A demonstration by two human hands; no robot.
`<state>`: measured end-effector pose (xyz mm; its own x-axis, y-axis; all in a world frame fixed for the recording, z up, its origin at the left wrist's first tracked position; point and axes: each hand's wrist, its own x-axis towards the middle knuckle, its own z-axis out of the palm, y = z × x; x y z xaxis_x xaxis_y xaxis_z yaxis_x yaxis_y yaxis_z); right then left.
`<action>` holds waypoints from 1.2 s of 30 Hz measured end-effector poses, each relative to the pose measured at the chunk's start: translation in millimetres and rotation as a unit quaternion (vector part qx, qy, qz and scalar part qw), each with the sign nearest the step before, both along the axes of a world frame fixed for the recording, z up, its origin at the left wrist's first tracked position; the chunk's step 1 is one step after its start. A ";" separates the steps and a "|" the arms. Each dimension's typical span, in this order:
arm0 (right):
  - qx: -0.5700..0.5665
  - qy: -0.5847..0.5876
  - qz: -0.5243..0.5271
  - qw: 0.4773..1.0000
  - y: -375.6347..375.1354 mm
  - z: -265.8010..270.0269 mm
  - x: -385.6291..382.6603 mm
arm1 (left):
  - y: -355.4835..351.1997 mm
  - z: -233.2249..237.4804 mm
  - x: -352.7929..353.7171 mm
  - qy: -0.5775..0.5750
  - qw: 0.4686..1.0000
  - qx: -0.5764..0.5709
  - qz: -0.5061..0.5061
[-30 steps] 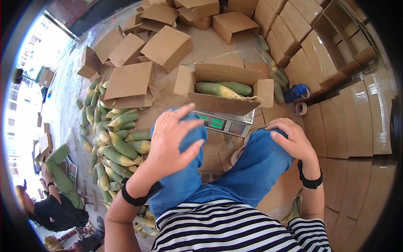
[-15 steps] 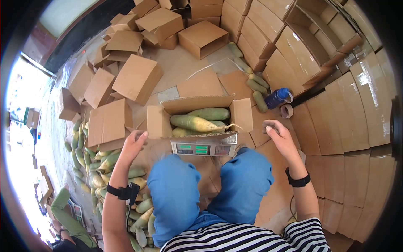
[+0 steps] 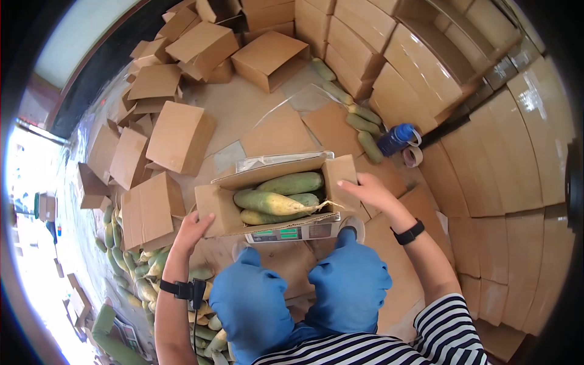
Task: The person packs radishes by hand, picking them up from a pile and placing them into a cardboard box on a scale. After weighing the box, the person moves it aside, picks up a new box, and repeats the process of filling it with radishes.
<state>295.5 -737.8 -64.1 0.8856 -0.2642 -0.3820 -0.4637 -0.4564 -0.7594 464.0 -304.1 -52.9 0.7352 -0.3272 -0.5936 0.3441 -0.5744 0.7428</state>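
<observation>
Fingers (image 3: 367, 178) of right hand (image 3: 378, 193) clamped on box flap (image 3: 339, 169), left hand (image 3: 191, 232) seemingly likewise opposite, tips mostly hidden

Produce packing area: stacked cartons (image 3: 496, 146), heaped radishes (image 3: 146, 291), filled box (image 3: 224, 204) on digital scale (image 3: 289, 233).

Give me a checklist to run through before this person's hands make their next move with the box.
1. Left hand at the left flap of the box: ok, though its exact grip is unclear.
2. Right hand on the right flap: ok, thumb in front.
3. Radishes fully inside: not ok, one thin root pokes out near the right front corner.
4. Box top closed: not ok, it is open.
5. Scale reading: cannot tell; the display glows green, but its digits are too small.
6. Blue bottle away from the right hand: ok, a gap shows.
</observation>
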 end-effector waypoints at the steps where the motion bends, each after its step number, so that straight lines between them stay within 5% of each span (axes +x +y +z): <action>1: 0.016 -0.023 0.000 1.000 2.6 -2.1 1.1 | -0.1 -2.7 -0.8 -0.046 0.999 0.008 0.004; 3: 0.002 -0.011 -0.009 1.000 3.9 -14.6 4.5 | -11.9 -0.1 1.5 -0.088 0.996 0.010 -0.013; 5: -0.008 0.004 -0.018 1.000 4.0 -14.7 -3.0 | -23.7 15.3 2.5 -0.154 0.968 0.165 -0.108; 6: -0.015 0.007 -0.019 1.000 5.5 -7.7 -7.4 | -32.4 17.1 -5.1 -0.194 0.973 0.076 -0.094; 10: -0.012 -0.015 -0.066 0.998 -7.7 27.3 -54.6 | -71.2 43.4 -1.9 -0.215 0.958 0.105 -0.160; 15: 0.001 0.009 -0.241 0.970 -48.1 41.6 -164.3 | -201.9 100.5 -18.9 -0.190 0.893 0.083 -0.399; 20: -0.028 -0.054 -0.399 0.915 -58.1 -8.6 -304.1 | -325.1 57.8 -48.7 -0.128 0.813 0.036 -0.567; 23: -0.030 -0.039 -0.472 0.880 -55.2 -21.8 -378.3 | -386.8 2.2 -102.6 -0.213 0.729 0.060 -0.648; 29: -0.092 -0.035 -0.583 0.806 -50.8 -39.2 -497.3 | -436.1 -76.7 -239.9 -0.112 0.764 -0.036 -0.634; 31: -0.042 0.001 -0.606 0.795 -50.1 -53.1 -532.8 | -439.7 -91.6 -261.5 -0.127 0.706 -0.067 -0.693; 33: -0.237 0.190 -0.487 0.819 -49.9 -70.3 -554.0 | -430.1 -65.1 -237.8 -0.043 0.752 -0.085 -0.653; 34: -0.250 0.185 -0.517 0.797 -48.1 -100.8 -582.7 | -427.3 -45.9 -225.8 0.040 0.774 -0.120 -0.620; 36: -0.168 0.159 -0.570 0.788 -47.9 -115.2 -583.0 | -402.7 -20.0 -186.0 -0.025 0.803 -0.135 -0.581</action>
<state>-287.5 -785.7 -179.3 -0.1273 -0.9530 -0.2750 -0.8601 0.2442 -0.4480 277.9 -706.7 -72.9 -0.1374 -0.9206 -0.3655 -0.3418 -0.3023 0.8898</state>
